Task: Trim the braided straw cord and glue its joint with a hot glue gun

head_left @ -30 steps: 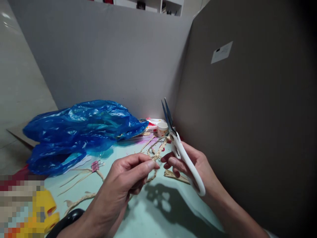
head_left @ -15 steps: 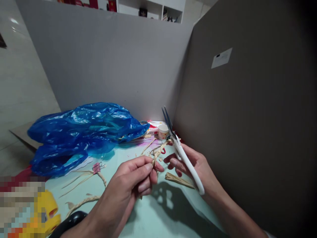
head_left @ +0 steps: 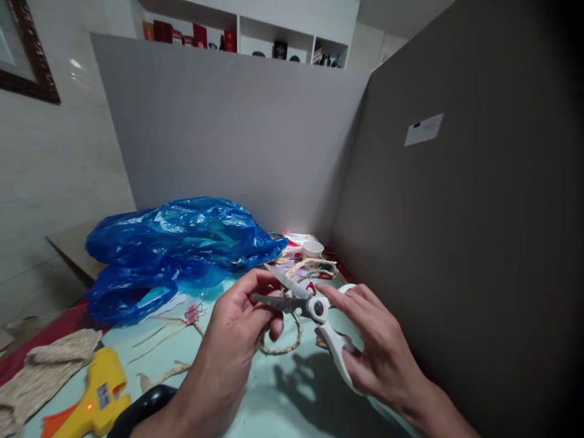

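Since the earlier frame: scissors (head_left: pixel 318 309) swinging from upright to leftward, blades now spreading across the left hand (head_left: pixel 232 340).

Far left of bench (head_left: pixel 260 407): a woven piece (head_left: pixel 55 365) is lying beside a yellow glue gun (head_left: pixel 103 395); a black object (head_left: pixel 141 410) is sitting next to it, partly covered by the left forearm. Blue plastic bag (head_left: pixel 187 234) is slumping behind; contents not readable through the film. Above, a white shelf (head_left: pixel 292 12) is holding red boxes in its left compartment, a black box in the middle, small dark items at right. Pink clip (head_left: pixel 193 314) is gripping straw strands.

Left fingers are pinching the braided cord (head_left: pixel 281 351), contact partly hidden behind the blades; its loop is hanging below them. White cup (head_left: pixel 312 249) is standing beyond; contents not visible. Right hand (head_left: pixel 381 340): fingers wrapping the scissors' handles, index extending near the pivot.
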`<action>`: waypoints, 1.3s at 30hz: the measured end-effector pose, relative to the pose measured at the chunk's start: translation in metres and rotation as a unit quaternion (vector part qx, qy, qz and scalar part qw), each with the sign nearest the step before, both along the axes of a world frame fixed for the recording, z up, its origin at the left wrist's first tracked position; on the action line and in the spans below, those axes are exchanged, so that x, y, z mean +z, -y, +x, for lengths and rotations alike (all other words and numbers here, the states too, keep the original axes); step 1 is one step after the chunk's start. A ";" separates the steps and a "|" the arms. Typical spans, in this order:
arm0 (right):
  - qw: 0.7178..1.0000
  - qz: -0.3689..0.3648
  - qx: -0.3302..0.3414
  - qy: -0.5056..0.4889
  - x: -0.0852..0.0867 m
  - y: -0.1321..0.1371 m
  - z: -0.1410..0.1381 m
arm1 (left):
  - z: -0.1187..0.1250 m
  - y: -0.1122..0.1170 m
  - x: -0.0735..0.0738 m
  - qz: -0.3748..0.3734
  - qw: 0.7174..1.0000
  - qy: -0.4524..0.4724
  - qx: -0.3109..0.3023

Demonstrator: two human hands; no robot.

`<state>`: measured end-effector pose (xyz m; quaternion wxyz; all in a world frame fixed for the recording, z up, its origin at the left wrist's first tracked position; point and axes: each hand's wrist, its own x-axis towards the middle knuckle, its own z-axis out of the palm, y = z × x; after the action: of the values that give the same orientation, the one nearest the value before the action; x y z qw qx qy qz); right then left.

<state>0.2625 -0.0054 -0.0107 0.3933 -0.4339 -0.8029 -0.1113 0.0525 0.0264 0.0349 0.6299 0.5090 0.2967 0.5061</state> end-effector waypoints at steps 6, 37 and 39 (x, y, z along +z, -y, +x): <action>0.998 0.037 -0.025 0.052 0.006 0.002 0.007 | 0.001 0.002 0.001 -0.018 1.000 0.018 0.013; 0.994 0.090 -0.052 0.040 0.003 0.002 0.008 | 0.003 0.004 0.001 0.003 1.000 -0.005 0.029; 0.994 0.091 -0.050 0.035 0.002 0.002 0.007 | 0.002 0.004 0.001 -0.001 1.000 -0.007 0.024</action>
<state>0.2697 -0.0069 -0.0085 0.3966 -0.4321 -0.7800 -0.2183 0.0549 0.0221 0.0359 0.6165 0.5044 0.3136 0.5169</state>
